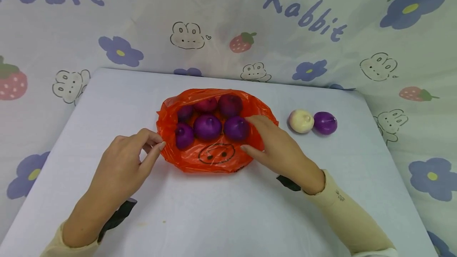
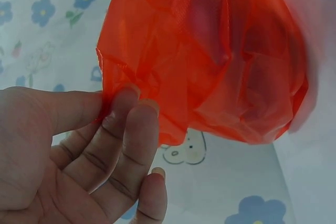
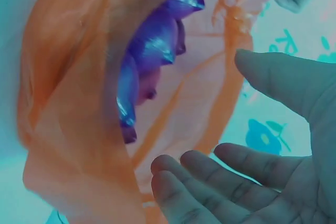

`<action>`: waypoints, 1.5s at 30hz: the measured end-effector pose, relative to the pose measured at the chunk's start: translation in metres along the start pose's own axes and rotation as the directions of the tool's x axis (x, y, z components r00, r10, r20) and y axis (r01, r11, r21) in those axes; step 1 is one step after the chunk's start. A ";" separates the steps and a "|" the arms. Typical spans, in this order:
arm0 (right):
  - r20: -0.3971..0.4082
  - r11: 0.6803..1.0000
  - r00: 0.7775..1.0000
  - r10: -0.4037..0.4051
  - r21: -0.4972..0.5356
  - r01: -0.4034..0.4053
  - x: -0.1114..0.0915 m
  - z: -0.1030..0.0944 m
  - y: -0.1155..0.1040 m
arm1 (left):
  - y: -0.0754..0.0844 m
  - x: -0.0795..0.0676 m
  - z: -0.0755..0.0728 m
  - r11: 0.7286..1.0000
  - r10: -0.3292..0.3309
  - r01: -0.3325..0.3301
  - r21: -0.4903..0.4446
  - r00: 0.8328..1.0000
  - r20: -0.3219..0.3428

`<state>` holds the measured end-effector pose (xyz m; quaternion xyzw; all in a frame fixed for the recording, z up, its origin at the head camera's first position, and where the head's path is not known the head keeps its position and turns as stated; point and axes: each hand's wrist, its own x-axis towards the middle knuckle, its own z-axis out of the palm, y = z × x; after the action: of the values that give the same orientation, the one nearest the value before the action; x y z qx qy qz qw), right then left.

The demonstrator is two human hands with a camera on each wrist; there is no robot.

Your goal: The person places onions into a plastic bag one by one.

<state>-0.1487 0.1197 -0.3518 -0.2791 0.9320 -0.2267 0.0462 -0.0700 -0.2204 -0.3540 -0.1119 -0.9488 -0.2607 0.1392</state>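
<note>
An orange-red plastic bag (image 1: 216,165) lies with its mouth spread on the white table, a pig-nose drawing on its front. Several purple onions (image 1: 208,127) sit inside it. At the bag's left rim, my left hand (image 1: 123,163) pinches the plastic between thumb and fingertips, as the left wrist view also shows. My right hand (image 1: 282,148) hovers at the right side of the mouth, thumb and fingers spread apart, nothing between them. In the right wrist view its fingers (image 3: 194,192) are straight, a little way from the onions.
To the right of the bag, a pale whitish onion (image 1: 301,121) and another purple onion (image 1: 325,123) lie side by side on the table (image 1: 221,213). Behind the table hangs a cloth (image 1: 214,7) printed with rabbits, flowers and strawberries.
</note>
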 end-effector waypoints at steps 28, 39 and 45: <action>-0.127 0.955 0.947 0.295 -0.006 -0.298 -0.048 -0.039 0.099 | 0.000 0.000 0.001 0.999 -0.035 0.035 -0.001 0.998 0.043; -0.082 0.932 0.930 0.359 -0.011 -0.362 -0.034 -0.035 0.126 | 0.001 -0.001 0.002 1.000 -0.016 0.016 0.000 1.000 0.017; -0.063 0.923 0.922 0.382 -0.018 -0.384 -0.026 -0.034 0.133 | 0.002 -0.002 0.002 1.000 -0.011 0.011 0.011 1.000 0.006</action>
<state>-0.2003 0.2457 -0.3821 -0.0856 0.9727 -0.2076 0.0584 -0.0678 -0.2179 -0.3559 -0.1066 -0.9511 -0.2561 0.1355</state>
